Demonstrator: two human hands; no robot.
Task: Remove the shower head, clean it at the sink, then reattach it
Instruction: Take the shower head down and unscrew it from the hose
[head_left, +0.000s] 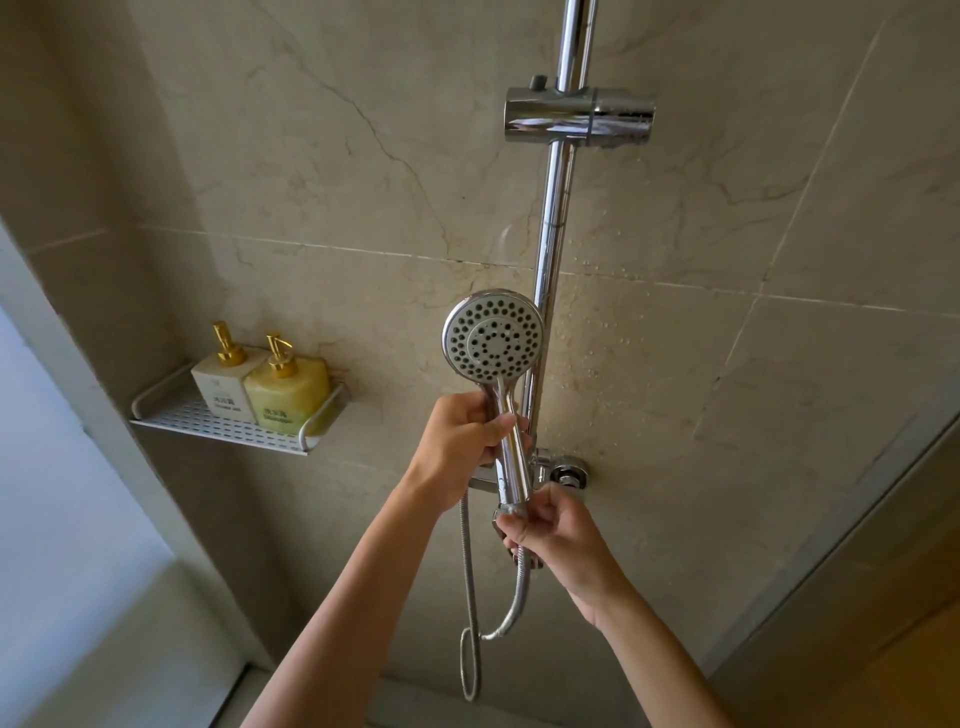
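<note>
Hands (462, 431) on shower head (493, 335) — unmounted

Tiled shower stall, probably a home bathroom, chrome riser rail (551, 218), wall shelf (228, 421) with pump bottles (262, 387)

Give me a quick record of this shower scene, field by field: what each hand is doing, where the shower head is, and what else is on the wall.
left hand: grips the handle of the shower head
right hand: pinches the hose nut at the handle's base
shower head: off its holder, face toward the camera
holder: empty, up on the rail
hose: hangs in a loop below the hands
shelf: white, on the wall to the left
bottles: white one and yellow one, gold pumps, side by side on the shelf
</note>
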